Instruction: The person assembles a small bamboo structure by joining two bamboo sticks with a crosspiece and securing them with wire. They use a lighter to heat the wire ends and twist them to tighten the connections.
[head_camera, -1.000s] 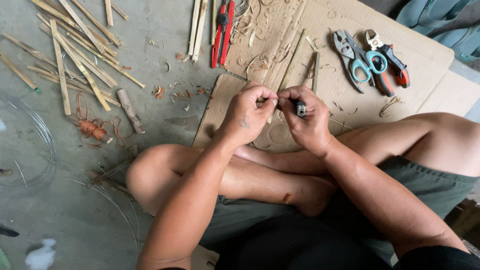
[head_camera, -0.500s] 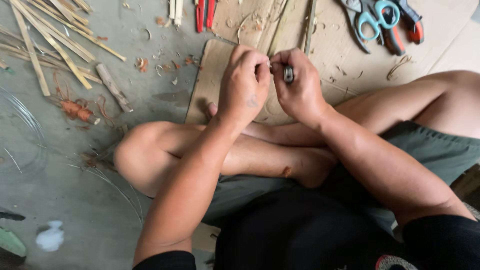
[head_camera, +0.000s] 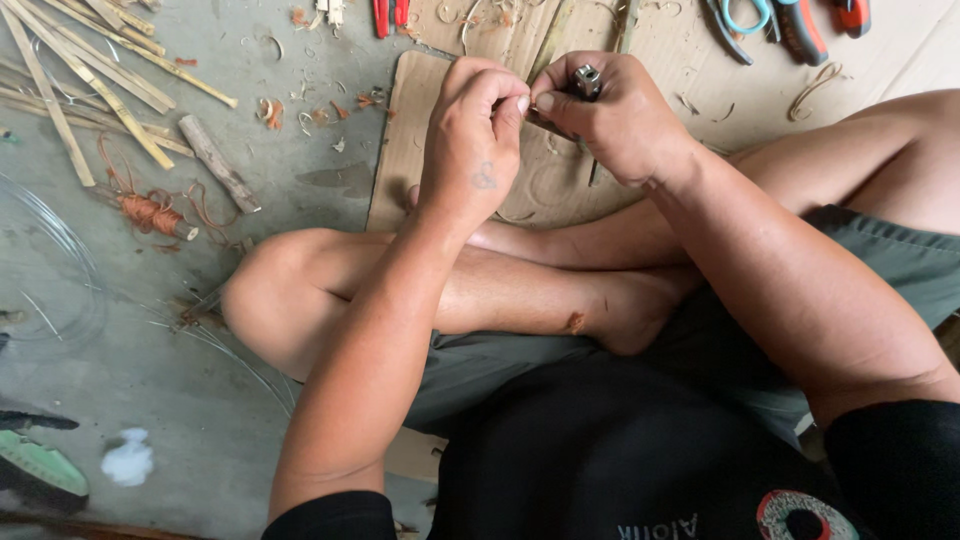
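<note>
Head camera, steeply downward, close.

Small metal-tipped tool (head_camera: 586, 80), upright in fist.

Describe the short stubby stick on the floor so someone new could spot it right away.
Start at the grey concrete floor left of the brown cardboard sheet. Below the heap of long pale bamboo splints lies a short thick grey-brown wooden stick, slanted. It is round and far stubbier than the flat, thin splints.

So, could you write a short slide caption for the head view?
Seated cross-legged on cardboard, left hand and right hand work a thin sliver with a small knife.
</note>
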